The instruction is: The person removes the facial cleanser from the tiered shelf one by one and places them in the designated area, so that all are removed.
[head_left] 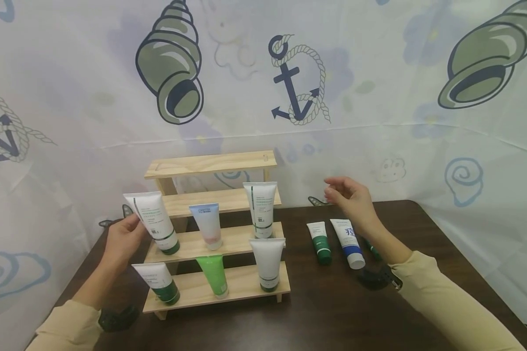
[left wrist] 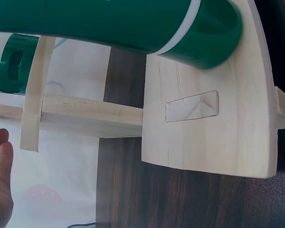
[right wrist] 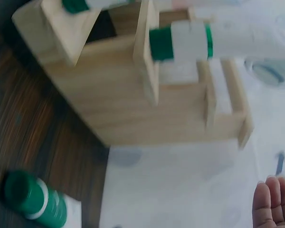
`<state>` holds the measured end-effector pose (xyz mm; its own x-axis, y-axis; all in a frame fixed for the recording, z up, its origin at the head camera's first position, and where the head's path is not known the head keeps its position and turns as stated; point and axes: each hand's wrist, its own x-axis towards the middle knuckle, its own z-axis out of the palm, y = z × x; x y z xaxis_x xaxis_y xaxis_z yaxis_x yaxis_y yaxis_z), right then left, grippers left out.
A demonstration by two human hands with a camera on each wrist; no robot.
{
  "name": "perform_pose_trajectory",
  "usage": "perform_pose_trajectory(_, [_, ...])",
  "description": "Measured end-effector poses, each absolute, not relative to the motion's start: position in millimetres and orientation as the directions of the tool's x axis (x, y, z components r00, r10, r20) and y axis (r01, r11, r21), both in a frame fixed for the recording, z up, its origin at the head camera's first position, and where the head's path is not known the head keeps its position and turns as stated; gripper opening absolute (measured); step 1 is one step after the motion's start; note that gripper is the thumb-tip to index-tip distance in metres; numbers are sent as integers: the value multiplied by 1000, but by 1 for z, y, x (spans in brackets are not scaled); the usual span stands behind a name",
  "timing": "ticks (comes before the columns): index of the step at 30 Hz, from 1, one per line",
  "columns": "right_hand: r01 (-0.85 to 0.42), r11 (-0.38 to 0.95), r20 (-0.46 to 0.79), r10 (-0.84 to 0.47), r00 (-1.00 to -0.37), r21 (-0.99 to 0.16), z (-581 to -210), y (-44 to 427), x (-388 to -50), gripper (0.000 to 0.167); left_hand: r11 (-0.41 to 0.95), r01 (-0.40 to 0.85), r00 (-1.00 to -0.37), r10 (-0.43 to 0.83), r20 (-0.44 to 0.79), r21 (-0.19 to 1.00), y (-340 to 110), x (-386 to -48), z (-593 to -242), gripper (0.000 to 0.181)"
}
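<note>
We see blue-banded tube (head_left: 348, 243) on near side of closer right hand (head_left: 355, 202), axis near-far; fingers relaxed, holding nothing. Left hand (head_left: 121, 240): hold unclear.

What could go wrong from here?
Left hand is right by the leftmost white squeeze tube on the second-lowest tier, contact unclear; a nudge might topple it off the wooden stand.

Right forearm partly hides a green-ended tube on the table; lowering it could bump that or the blue-banded tube.

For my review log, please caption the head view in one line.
Six tubes on a rack, left hand beside it, right hand empty, more tubes lying on the table.
</note>
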<state>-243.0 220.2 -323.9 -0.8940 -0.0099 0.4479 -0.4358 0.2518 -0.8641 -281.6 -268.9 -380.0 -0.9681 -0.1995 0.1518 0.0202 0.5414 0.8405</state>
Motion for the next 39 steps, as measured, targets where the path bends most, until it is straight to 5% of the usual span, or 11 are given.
perform_pose_trajectory(12, [-463,221,445,-129,-886,-859,-310,169,-235,35,525,64,-974,-152,167,849,-262,-271,-368,63])
perform_pose_trajectory(31, [-482,110,467,-142,-873,-869,-308,130,-236,36,535,35,-973,-173,150,844,-274,-287,-387,63])
perform_pose_trajectory(39, [-481,94,463,-161,-871,-872,-311,125,-240,35,511,65,-977,-140,158,857,-262,-270,-369,65])
